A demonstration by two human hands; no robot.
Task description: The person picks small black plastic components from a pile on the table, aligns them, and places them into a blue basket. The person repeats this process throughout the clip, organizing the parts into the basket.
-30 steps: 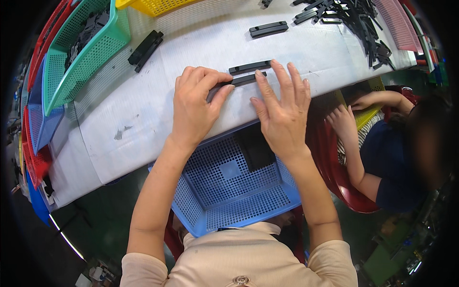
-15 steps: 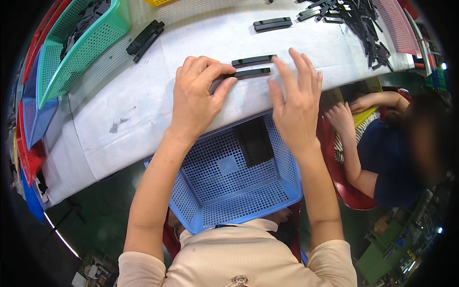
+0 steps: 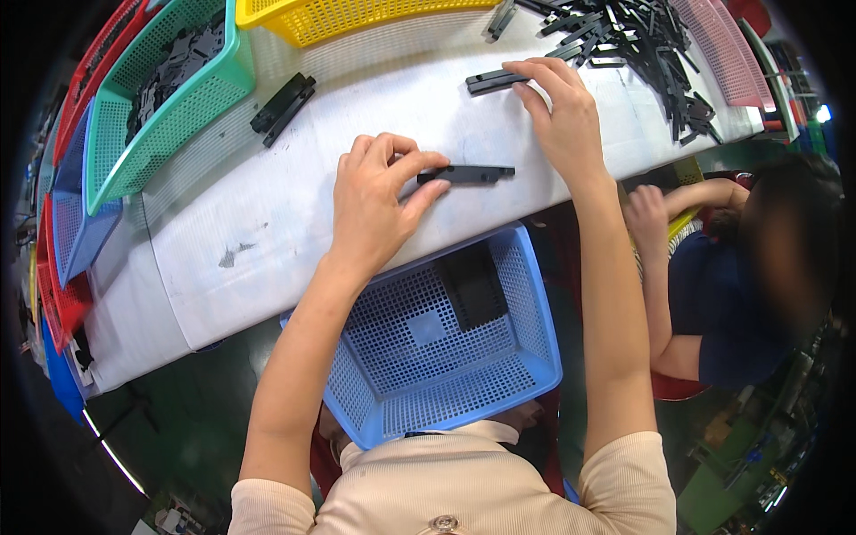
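My left hand [image 3: 379, 196] pinches one end of a pair of long black bars [image 3: 477, 174] lying together on the white-covered table. Thumb and fingertips hide their left end. Farther off and to the right, my right hand [image 3: 566, 116] has its thumb and fingers around the right end of another pair of black bars [image 3: 490, 82], which rests on the table. A third black set [image 3: 283, 105] lies at the left, beside the green basket. Below the table edge, a blue basket [image 3: 535, 366] stands at my lap with flat black pieces [image 3: 475, 290] inside.
A heap of black bars [image 3: 633, 45] covers the far right, next to a pink basket [image 3: 722, 49]. A green basket [image 3: 160, 169] of dark pieces stands left; a yellow basket [image 3: 357, 22] is at the back. A person [image 3: 713, 267] sits at the right.
My right hand has moved away and rightward to the farther bars. The two bars by my left hand, apart before, now lie together. The view has shifted, showing more of the yellow basket.
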